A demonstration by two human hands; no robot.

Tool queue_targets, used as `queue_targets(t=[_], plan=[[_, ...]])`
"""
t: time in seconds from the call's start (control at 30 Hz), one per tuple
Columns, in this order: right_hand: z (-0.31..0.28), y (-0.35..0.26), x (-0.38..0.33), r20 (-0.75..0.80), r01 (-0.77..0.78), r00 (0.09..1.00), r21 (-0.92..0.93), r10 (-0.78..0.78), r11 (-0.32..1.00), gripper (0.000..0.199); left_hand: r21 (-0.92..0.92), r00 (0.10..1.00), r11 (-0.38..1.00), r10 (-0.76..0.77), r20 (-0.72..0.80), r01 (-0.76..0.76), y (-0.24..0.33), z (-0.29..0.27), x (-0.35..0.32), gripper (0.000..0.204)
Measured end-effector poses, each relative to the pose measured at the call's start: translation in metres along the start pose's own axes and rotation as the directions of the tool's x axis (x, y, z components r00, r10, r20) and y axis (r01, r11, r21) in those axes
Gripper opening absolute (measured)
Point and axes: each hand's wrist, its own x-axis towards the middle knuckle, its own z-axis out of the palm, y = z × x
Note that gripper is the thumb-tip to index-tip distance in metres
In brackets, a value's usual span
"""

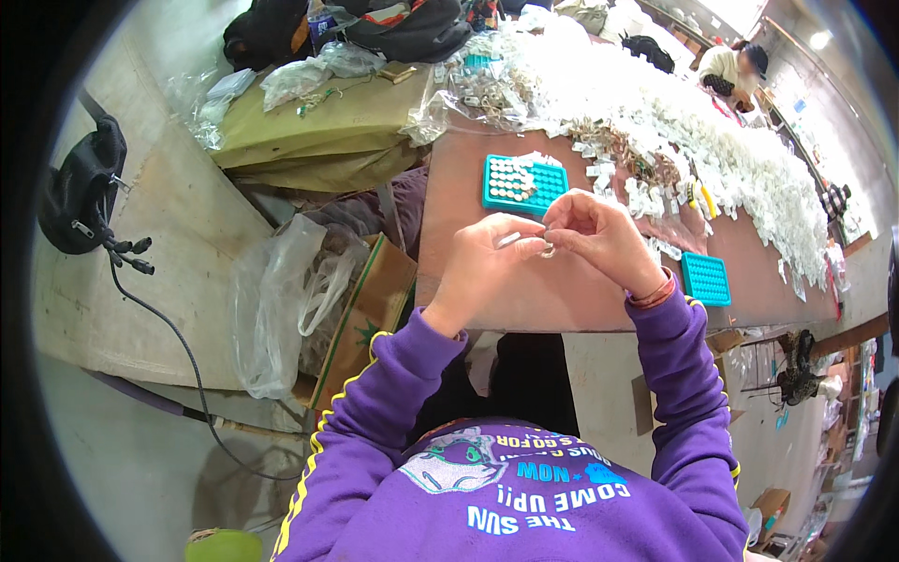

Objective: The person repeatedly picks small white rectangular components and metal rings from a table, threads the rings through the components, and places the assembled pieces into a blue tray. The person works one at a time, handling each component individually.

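Over the near part of the reddish-brown table [468, 290], my left hand [487, 258] and my right hand [604, 239] meet at the fingertips. A thin white strip [508, 240] shows between the fingers of my left hand. Both hands pinch around a tiny pale ring-like piece [549, 250]; its exact kind is too small to tell. Just beyond them stands a teal tray [484, 192] with small round compartments. Several cream-coloured round pieces [510, 180] fill its left part. A second teal tray [706, 279] lies to the right of my right wrist.
A large heap of small clear plastic packets [712, 169] covers the far table. Yellow-handled pliers [704, 199] lie at its near edge. On the left are a cardboard box [370, 300], a plastic bag [272, 309] and a black pouch [82, 192]. Another person [735, 70] sits far right.
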Motion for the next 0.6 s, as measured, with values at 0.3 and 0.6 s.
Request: queue_targets(t=[0.3,0.6], plan=[[0.014,0.008,-0.032,-0.186,0.011,0.982,0.200,0.027,0.980,0.019,-0.227,0.980,0.956,-0.160,0.122,0.185,0.010,-0.003,-0.010,0.022],[0.068,0.027,-0.062,-0.407,0.166,0.913,0.397,0.011,0.903,0.017,-0.512,0.972,0.826,-0.199,0.128,0.237,-0.011,0.005,-0.027,0.031]])
